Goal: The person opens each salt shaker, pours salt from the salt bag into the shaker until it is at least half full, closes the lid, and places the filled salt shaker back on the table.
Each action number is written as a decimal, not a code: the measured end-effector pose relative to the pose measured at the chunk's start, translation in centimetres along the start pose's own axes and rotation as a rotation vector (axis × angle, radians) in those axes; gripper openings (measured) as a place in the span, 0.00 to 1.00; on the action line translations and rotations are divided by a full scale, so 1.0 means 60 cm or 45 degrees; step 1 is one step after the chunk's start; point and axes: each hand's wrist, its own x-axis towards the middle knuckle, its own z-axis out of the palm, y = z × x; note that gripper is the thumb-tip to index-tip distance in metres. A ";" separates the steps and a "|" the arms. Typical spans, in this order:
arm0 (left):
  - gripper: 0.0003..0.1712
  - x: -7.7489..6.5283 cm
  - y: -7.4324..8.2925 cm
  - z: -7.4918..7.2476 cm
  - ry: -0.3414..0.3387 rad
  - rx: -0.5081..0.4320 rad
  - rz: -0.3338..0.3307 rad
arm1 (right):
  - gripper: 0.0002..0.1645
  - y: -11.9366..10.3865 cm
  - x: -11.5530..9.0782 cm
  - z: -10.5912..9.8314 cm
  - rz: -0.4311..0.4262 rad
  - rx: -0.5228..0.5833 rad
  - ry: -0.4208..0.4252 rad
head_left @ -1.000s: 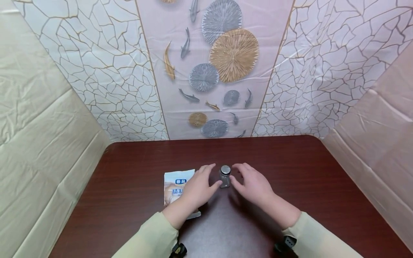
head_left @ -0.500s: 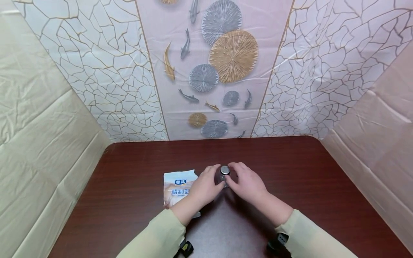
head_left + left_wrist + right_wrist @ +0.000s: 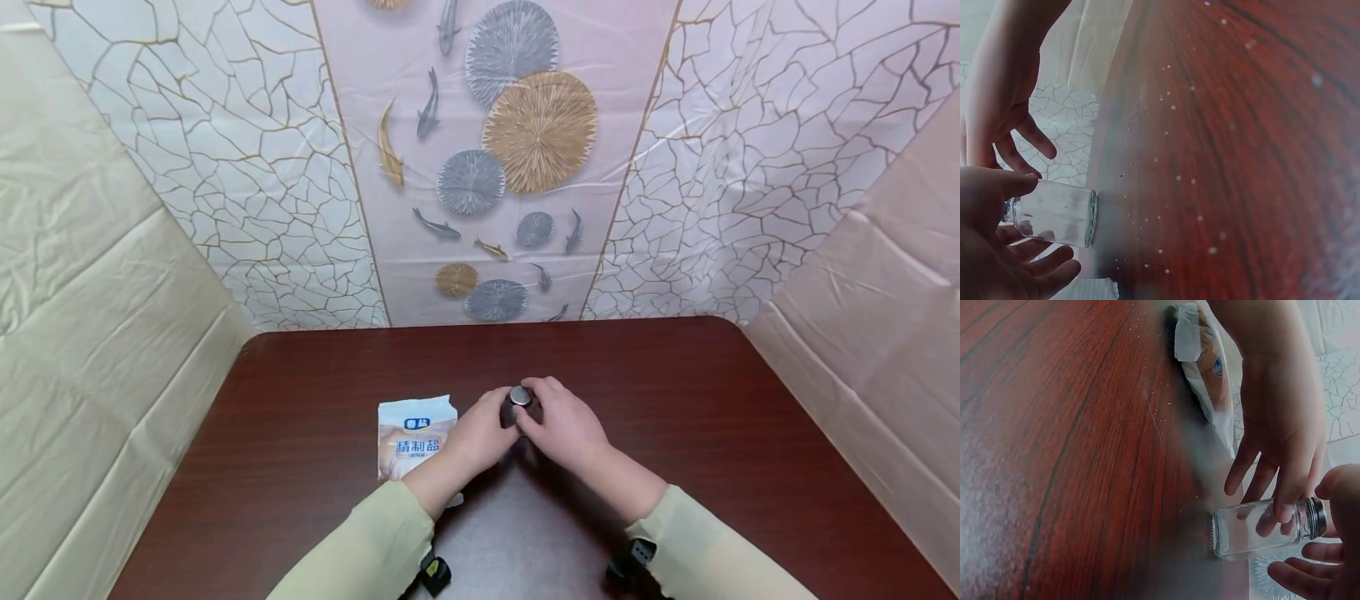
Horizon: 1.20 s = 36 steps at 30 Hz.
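A small clear glass jar point(image 3: 1060, 215) with a silver-topped screw cap point(image 3: 520, 396) stands upright on the table, in the middle of the head view. My left hand point(image 3: 476, 433) holds the glass body, thumb on the near side and fingers on the far side. From the right, my right hand point(image 3: 570, 429) has its thumb and fingers around the cap, seeming to pinch it; its other fingers are spread. The jar's inside looks see-through in the right wrist view. Left of the jar lies a white and blue bag of salt point(image 3: 415, 437), partly hidden behind my left forearm.
The dark red wooden table point(image 3: 675, 400) carries scattered white grains, visible in both wrist views. A patterned cloth point(image 3: 300, 208) hangs behind its back edge. Beige cloth panels point(image 3: 97, 292) stand at both sides.
Both hands have closed in on the jar from either side: the left hand has come to hold the body, the right hand the cap. The bag has not moved.
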 end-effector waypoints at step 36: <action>0.26 0.010 -0.011 -0.014 -0.085 0.076 0.080 | 0.19 -0.010 0.003 0.003 0.118 0.013 -0.006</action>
